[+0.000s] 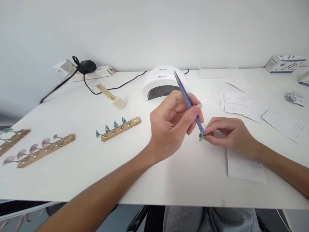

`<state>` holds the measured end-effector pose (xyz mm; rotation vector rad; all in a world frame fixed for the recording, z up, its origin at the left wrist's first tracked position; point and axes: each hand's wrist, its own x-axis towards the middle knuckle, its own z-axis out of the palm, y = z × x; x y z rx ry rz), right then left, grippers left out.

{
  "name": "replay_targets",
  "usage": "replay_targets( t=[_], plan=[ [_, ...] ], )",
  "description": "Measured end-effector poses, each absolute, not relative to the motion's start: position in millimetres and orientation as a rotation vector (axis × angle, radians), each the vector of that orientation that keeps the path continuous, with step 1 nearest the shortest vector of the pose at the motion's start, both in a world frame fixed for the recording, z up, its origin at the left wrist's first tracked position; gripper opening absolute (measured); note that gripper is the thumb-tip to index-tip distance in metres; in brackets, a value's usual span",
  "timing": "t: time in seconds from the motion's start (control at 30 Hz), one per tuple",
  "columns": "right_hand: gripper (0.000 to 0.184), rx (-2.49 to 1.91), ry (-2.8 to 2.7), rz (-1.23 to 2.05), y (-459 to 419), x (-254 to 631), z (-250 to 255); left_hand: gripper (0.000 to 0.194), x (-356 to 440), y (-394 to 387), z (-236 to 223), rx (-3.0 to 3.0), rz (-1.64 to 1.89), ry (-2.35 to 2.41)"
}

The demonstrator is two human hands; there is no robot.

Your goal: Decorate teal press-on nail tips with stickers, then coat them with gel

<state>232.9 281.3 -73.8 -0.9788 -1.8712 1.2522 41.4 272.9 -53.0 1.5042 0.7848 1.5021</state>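
Observation:
My left hand is closed round purple tweezers, whose metal points slant up and away. The blunt end of the tweezers reaches down to a glossy green false nail; whether they touch I cannot tell. Thumb and fingertips of my right hand pinch that nail at its side, above the white table. What the nail is mounted on, if anything, is hidden by the fingers. Partly under my right wrist lies a clear packet with small specks on it.
A white nail lamp stands behind my hands. Leftward are a polish bottle, a wooden strip of blue-green nails, and another strip with pinkish ones. Sticker sheets and an alcohol pad box lie right. A black cable crosses behind.

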Motion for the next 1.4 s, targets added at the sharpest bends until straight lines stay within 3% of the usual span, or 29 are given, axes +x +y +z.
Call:
replay_targets(
  t=[0.4, 0.57, 0.77, 0.97, 1.4],
  plan=[
    [0.011, -0.956, -1.846, 1.260, 281, 233, -74, 0.008, 42, 272, -56, 1.517, 1.494, 0.771],
    [0.005, -1.015, -1.744, 1.395, 282, 234, -71, 0.013, 40, 275, -50, 1.461, 1.542, 0.805],
    [0.017, -1.180, -1.605, 1.522, 287, 238, -68, 0.018, 31, 291, -49, 1.333, 1.608, 0.873],
    [0.013, -1.120, -1.564, 1.579, 288, 242, -72, 0.018, 28, 298, -57, 1.312, 1.581, 0.828],
    [0.018, -1.134, -1.559, 1.574, 289, 243, -73, 0.023, 28, 295, -53, 1.400, 1.225, 0.969]
  ],
)
